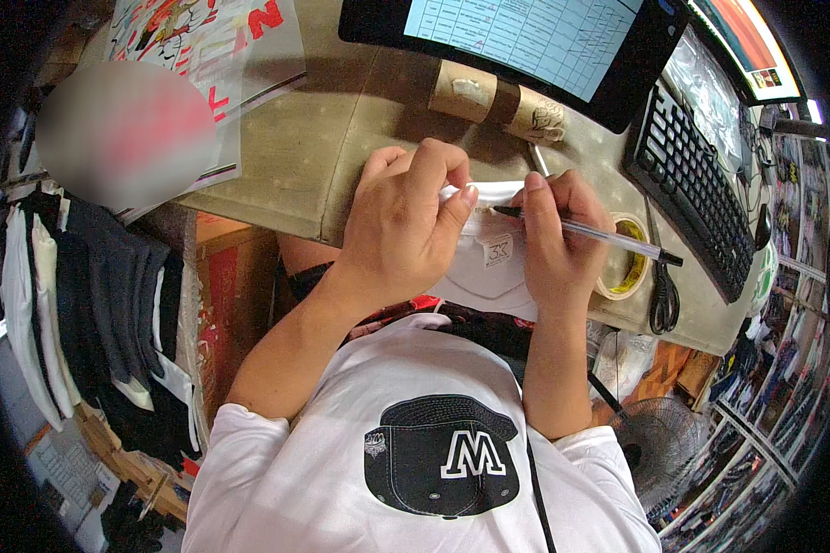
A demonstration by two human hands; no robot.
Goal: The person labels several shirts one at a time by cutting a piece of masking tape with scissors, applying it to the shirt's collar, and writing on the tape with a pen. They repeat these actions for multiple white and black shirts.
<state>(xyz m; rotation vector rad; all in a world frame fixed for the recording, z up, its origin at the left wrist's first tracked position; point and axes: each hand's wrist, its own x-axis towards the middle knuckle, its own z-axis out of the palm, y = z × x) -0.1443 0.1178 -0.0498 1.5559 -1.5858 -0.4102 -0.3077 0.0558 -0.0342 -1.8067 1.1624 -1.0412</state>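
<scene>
A white T-shirt (500, 282) hangs in front of me at the desk's near edge, its neckband pulled up between my hands. My left hand (401, 221) pinches the neckband, thumb and forefinger together at its edge. In my right hand (563, 240) is a clear ballpoint pen (618, 239) with a black cap on its rear end. The pen's dark tip points left and meets the inside of the neckband, just above a small printed neck mark (498, 250). My right fingers also seem to touch the collar's right side.
The desk (341, 120) bears a dark-framed screen (526, 41), a brown cardboard tube (498, 103), a black keyboard (696, 175) and a tape roll (629, 260). Printed sheets (267, 69) lie at the far left. Hanging clothes (101, 286) stand left; a fan (659, 442) stands lower right.
</scene>
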